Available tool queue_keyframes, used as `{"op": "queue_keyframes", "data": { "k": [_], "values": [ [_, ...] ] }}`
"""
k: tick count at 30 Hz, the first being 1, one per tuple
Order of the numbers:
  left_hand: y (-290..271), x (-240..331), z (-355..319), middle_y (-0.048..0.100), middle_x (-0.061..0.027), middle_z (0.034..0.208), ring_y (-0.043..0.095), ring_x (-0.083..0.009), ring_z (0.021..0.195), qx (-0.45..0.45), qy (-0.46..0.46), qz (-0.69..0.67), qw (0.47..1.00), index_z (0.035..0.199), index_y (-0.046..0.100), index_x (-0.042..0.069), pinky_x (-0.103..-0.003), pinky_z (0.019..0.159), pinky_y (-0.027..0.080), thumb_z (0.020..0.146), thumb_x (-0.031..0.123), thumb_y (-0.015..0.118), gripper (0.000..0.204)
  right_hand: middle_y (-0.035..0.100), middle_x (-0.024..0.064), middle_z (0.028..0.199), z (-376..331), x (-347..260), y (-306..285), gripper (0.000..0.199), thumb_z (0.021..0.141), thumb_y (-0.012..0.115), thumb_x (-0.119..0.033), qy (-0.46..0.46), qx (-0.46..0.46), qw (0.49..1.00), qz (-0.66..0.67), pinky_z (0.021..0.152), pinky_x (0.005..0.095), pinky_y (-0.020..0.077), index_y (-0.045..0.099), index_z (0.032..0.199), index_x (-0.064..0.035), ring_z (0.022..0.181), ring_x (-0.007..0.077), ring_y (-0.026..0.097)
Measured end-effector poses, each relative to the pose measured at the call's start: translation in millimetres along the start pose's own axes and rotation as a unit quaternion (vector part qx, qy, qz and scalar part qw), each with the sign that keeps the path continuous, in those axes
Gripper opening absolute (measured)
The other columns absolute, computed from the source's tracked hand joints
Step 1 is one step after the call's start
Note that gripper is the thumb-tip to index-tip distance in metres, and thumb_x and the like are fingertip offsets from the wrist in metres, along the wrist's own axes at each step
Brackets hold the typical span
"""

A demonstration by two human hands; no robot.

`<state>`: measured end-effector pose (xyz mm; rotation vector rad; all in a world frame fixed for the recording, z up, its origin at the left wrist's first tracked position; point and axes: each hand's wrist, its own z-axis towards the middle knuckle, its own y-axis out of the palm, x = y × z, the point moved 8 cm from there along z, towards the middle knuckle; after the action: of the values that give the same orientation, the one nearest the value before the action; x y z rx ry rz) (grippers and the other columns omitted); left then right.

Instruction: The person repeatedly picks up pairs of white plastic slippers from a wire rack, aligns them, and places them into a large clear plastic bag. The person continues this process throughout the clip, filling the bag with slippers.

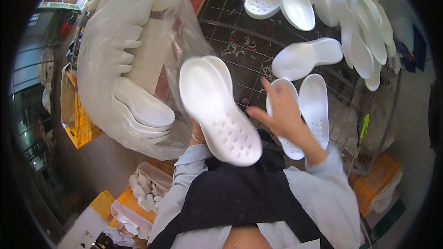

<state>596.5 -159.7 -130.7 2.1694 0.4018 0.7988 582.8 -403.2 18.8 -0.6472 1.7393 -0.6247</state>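
Note:
My left hand [197, 131] is closed round white shoe soles, its fingers mostly hidden behind them. The front white shoe sole [217, 106] slants across the middle, dimpled at its near end, and the edge of a second sole [223, 70] shows behind it. My right hand [284, 115] is empty, thumb and fingers apart, over a white sole [277, 96] on the wire-mesh table [240, 87]. Close beside that one lies another sole [314, 106] with holes. A further sole [307, 59] rests just beyond.
At the left, a clear plastic bag [99, 60] holds stacked white soles [143, 103]. A pile of soles [364, 27] fills the far right, with loose soles [290, 0] nearby. White scraps litter the mesh. A green-handled tool [364, 125] and orange crates [379, 182] are at the right.

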Motion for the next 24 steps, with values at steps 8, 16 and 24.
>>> {"op": "queue_keyframes", "data": {
  "k": [8, 16, 24],
  "values": [
    [5, 34, -3, 0.055, -0.0120, 0.126, 0.055, -0.0223, 0.115, 0.104, 0.119, 0.254, 0.954, 0.137, 0.040, 0.000, -0.035, 0.099, 0.044, 0.093, 0.053, 0.049, 0.069, 0.053, 0.0088, 0.083, -82, 79, 15, 0.038, 0.080, 0.066, -0.013, 0.076, 0.081, 0.971, 0.210, 0.061, 0.0325, 0.0422, 0.064, 0.116, -0.0023, 0.070, 0.0205, 0.053],
    [115, 78, 29, 0.041, -0.0253, 0.133, 0.037, -0.0407, 0.126, 0.100, 0.221, 0.728, 0.641, 0.144, 0.020, -0.004, -0.044, 0.102, 0.038, 0.068, 0.039, 0.083, 0.107, 0.055, 0.0072, 0.093, 11, 68, 27, 0.030, 0.086, 0.065, -0.022, 0.070, -0.026, 0.927, 0.368, 0.077, 0.0293, 0.0437, 0.066, 0.108, -0.0010, 0.087, 0.0172, 0.054],
    [150, 111, 127, 0.059, -0.0169, 0.116, 0.059, -0.0338, 0.103, 0.106, 0.216, 0.796, 0.556, 0.109, 0.067, 0.008, -0.041, 0.092, 0.046, 0.074, 0.039, 0.069, 0.046, 0.058, 0.0173, 0.089, -8, 53, 19, 0.023, 0.086, 0.062, -0.014, 0.090, 0.145, 0.975, 0.142, 0.071, 0.0352, 0.0462, 0.060, 0.100, 0.0039, 0.077, 0.0298, 0.058]
  ]
}}
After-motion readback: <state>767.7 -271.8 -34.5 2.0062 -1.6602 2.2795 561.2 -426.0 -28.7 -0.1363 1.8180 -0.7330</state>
